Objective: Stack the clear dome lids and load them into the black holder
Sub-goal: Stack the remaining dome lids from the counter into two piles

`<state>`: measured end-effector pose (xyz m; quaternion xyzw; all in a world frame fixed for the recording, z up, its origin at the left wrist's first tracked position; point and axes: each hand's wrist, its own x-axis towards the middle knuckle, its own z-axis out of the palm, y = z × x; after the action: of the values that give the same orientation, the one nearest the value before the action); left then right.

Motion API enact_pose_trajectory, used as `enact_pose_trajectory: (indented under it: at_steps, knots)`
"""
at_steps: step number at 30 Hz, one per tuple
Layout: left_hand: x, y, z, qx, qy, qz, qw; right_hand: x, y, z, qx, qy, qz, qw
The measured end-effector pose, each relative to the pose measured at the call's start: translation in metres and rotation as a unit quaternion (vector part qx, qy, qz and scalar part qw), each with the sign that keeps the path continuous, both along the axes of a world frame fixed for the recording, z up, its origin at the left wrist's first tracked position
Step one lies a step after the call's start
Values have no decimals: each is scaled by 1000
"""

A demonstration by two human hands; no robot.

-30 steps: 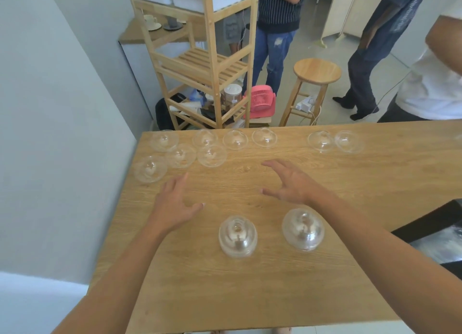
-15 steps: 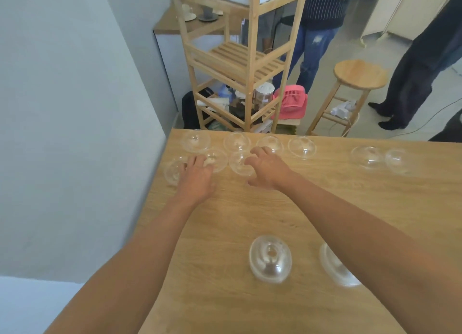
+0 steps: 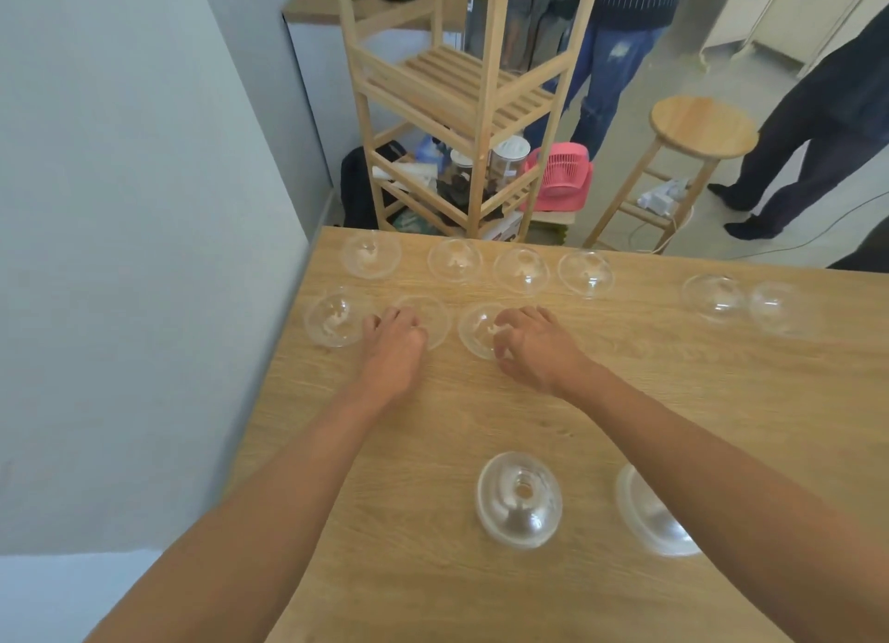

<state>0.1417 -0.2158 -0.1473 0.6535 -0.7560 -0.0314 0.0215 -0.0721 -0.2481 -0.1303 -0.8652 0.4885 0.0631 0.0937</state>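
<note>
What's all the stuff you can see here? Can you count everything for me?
clear dome lids: nine single, see-through, spread on the far part of the table
lid stacks: two, clear, near edge; one partly hidden behind the right arm
table: one, light wood
shelf rack: one, pale wood, behind the table
stool: one, wooden, on the floor
fan: one, pink, by the rack
other people: at least two, legs only, dark trousers and jeans
left hand: fingers curled on one lid
right hand: fingers curled on the next lid
</note>
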Motion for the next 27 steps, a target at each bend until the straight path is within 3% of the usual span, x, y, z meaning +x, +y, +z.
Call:
enact_pose_trajectory:
  at_steps: [7,11,15,19,24,27]
  knots:
    - [-14,29,11,48,-5,-48,998,-49,25,17,10,28,-3,1000]
    - [-24,5,37,170,-50,-45,983,-36,10,35,39,14,-19,999]
    - [-42,-16,49,294,-139,-29,945,-9,-5,36,113,126,-27,985]
    - [-51,-15,43,307,-197,-26,931,-3,-7,25,129,210,-11,969]
    - [-46,-7,40,271,-192,-21,943,-19,-5,20,132,146,-37,980]
    - [-42,-2,47,239,-118,-16,964,-36,-3,23,130,45,-82,987]
